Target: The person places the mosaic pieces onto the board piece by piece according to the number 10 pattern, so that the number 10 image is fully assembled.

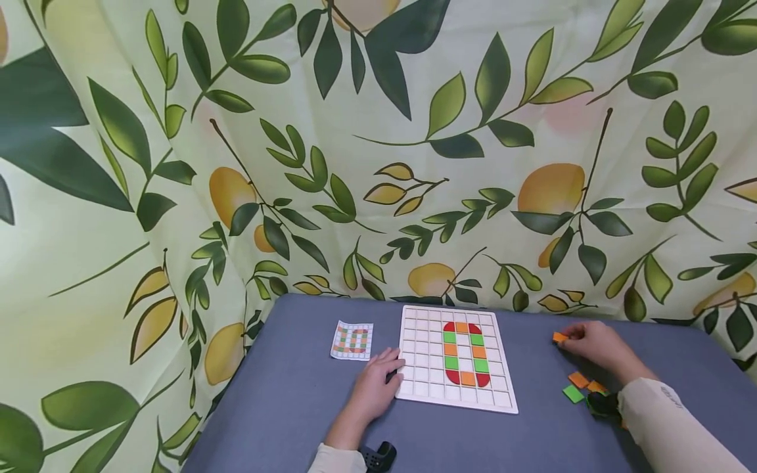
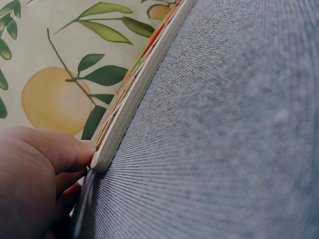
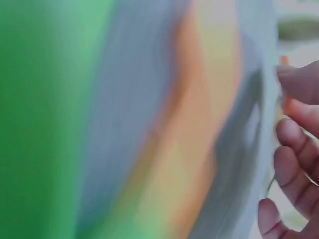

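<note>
My right hand (image 1: pixel 600 348) pinches a small orange tile (image 1: pixel 558 337) between thumb and fingertips, over the table to the right of the board. In the right wrist view only a sliver of that tile (image 3: pixel 285 60) shows past the fingers. A white grid board (image 1: pixel 422 387) bears a tall ring of green and orange tiles with red rounded corners. My left hand (image 1: pixel 375 384) rests at the board's left edge, fingers extended. Its thumb (image 2: pixel 75 152) meets the board's edge in the left wrist view.
Loose tiles lie beside my right wrist, among them a green tile (image 1: pixel 573 394) and an orange tile (image 1: pixel 578 380); the sleeve partly covers the group. A small printed pattern card (image 1: pixel 336 353) lies left of the board on the blue-grey tablecloth (image 1: pixel 278 394). Leaf-print fabric (image 1: pixel 367 256) hangs behind.
</note>
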`<move>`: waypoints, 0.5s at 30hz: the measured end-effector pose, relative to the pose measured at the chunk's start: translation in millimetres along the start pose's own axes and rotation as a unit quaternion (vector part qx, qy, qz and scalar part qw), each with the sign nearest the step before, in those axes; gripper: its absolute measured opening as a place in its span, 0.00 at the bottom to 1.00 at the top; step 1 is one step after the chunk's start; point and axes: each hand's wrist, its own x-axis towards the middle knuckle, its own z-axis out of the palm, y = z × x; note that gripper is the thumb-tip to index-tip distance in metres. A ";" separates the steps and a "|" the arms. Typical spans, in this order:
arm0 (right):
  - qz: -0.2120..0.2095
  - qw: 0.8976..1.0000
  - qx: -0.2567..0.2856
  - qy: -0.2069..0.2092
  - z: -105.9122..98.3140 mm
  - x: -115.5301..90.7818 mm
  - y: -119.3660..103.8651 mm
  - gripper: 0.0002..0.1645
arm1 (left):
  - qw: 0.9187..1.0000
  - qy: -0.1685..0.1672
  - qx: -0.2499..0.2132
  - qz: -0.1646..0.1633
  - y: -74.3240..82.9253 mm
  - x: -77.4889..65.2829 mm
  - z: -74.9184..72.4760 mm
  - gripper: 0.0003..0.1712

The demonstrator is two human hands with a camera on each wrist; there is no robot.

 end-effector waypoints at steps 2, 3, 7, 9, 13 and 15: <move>-0.011 1.000 0.021 0.020 9.0 11.4 -27.0 0.21 | 1.000 0.000 -0.002 -0.001 0.3 0.8 -0.4 0.16; -0.024 0.999 0.028 0.029 14.4 18.2 -42.2 0.20 | 1.000 0.000 -0.003 -0.002 0.6 1.1 -0.8 0.17; -0.059 0.997 0.054 0.018 39.1 46.2 -111.0 0.18 | 1.000 0.000 -0.006 -0.005 0.9 1.2 -1.6 0.17; -0.080 0.995 0.055 -0.003 51.9 58.6 -144.3 0.17 | 1.000 -0.001 -0.004 -0.005 0.9 0.8 -1.5 0.17; -0.104 0.993 0.043 -0.036 79.5 78.9 -194.8 0.14 | 1.000 -0.004 0.002 -0.003 1.0 0.1 -0.3 0.17; -0.103 0.993 0.037 -0.045 92.6 86.1 -210.5 0.14 | 1.000 -0.006 0.006 -0.002 1.6 -0.3 0.1 0.17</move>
